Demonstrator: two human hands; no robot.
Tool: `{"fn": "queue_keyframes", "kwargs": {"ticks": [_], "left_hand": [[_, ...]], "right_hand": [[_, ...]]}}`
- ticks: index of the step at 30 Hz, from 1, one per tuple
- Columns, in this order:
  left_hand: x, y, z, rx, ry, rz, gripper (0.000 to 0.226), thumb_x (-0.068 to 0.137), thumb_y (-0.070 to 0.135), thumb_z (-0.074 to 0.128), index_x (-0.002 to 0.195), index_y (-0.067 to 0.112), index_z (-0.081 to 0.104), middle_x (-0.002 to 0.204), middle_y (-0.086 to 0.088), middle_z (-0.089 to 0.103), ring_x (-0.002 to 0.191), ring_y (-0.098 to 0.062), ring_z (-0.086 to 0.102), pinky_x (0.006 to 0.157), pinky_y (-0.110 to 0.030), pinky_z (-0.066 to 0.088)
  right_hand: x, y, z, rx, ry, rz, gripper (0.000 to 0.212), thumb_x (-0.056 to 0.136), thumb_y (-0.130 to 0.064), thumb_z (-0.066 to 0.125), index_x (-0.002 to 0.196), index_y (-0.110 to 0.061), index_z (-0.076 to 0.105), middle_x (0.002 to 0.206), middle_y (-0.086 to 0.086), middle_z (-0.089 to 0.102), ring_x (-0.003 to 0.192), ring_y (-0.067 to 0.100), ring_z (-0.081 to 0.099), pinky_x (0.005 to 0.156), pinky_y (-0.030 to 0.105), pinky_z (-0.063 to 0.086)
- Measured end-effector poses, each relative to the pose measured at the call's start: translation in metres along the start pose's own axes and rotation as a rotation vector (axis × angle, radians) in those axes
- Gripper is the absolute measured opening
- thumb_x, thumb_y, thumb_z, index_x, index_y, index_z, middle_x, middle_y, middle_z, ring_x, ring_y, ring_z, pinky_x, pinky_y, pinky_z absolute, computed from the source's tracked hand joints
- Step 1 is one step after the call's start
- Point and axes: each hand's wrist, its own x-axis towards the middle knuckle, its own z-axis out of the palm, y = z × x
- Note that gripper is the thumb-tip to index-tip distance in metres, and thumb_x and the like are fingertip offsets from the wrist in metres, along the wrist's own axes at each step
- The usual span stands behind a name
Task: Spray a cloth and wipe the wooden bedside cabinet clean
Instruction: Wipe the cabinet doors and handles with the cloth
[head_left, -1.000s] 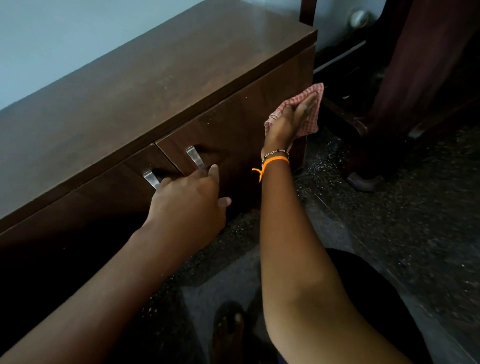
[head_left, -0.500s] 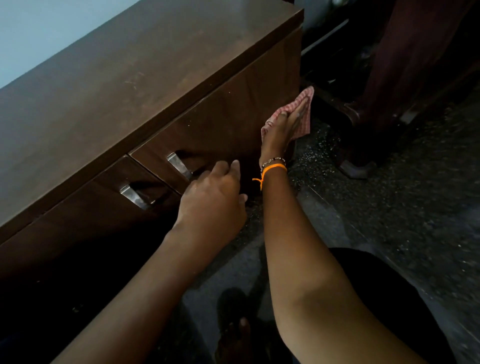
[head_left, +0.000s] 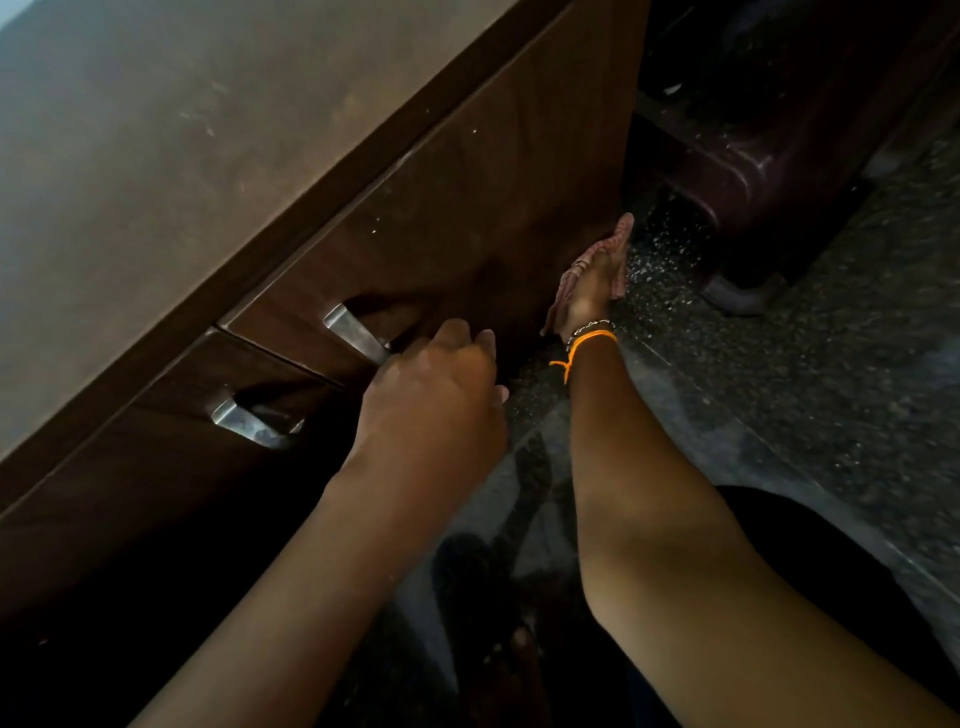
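The dark wooden bedside cabinet (head_left: 218, 171) fills the left of the head view, with two door fronts and two metal handles. My right hand (head_left: 592, 286) presses a pink checked cloth (head_left: 621, 234) flat against the lower right corner of the right door, fingers straight. An orange thread and a bead bracelet circle that wrist. My left hand (head_left: 436, 400) is at the bottom of the right door below the right handle (head_left: 356, 332), fingers loosely curled; its fingertips are hidden. No spray bottle is in view.
The left handle (head_left: 249, 418) sits on the left door. A dark maroon piece of furniture (head_left: 753, 171) with a metal foot (head_left: 737, 296) stands close to the right of the cabinet. Speckled dark stone floor (head_left: 805, 389) lies to the right. My foot (head_left: 514, 660) is below.
My right hand has slid the cloth down the right door to its lower corner. The view has moved closer and tilted. My left hand stays near the right handle.
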Motion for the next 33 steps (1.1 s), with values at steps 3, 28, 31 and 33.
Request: {"fn": "queue_keyframes", "kwargs": {"ticks": [3,28,31,33], "left_hand": [[-0.004,-0.007,0.004,-0.016,-0.009,-0.012,0.046,0.093,0.035,0.045,0.137,0.022,0.038,0.122,0.001,0.046,0.111,-0.019,0.051,0.086,-0.032,0.044],[-0.057,-0.038,-0.015,-0.016,0.147,-0.256,0.034,0.089,0.03,0.051,0.122,0.025,0.054,0.116,0.0,0.054,0.102,-0.027,0.058,0.08,-0.036,0.046],[-0.06,-0.04,-0.018,0.0,0.177,-0.282,0.031,0.089,0.03,0.051,0.119,0.025,0.056,0.118,0.001,0.054,0.101,-0.027,0.059,0.077,-0.034,0.045],[-0.063,-0.039,-0.019,-0.021,0.21,-0.289,0.034,0.087,0.028,0.053,0.121,0.024,0.054,0.119,0.0,0.056,0.101,-0.029,0.059,0.078,-0.036,0.046]], "right_hand": [[0.005,0.005,-0.011,-0.011,0.079,0.167,0.08,0.078,-0.062,0.036,0.148,-0.029,0.019,0.154,0.003,0.027,0.137,0.023,0.034,0.115,0.043,0.027],[-0.18,0.025,0.022,-0.063,0.008,0.15,0.053,0.09,-0.003,0.052,0.139,-0.014,0.032,0.145,0.012,0.032,0.129,0.025,0.04,0.113,0.041,0.033],[-0.198,-0.017,0.041,-0.15,0.003,-0.16,0.055,0.085,-0.003,0.059,0.135,-0.009,0.04,0.139,0.011,0.034,0.122,0.015,0.04,0.103,0.012,0.033],[-0.211,-0.044,0.053,-0.253,-0.069,-0.461,0.054,0.081,-0.007,0.063,0.131,-0.003,0.045,0.135,0.017,0.039,0.125,0.024,0.04,0.108,0.02,0.032]]}}
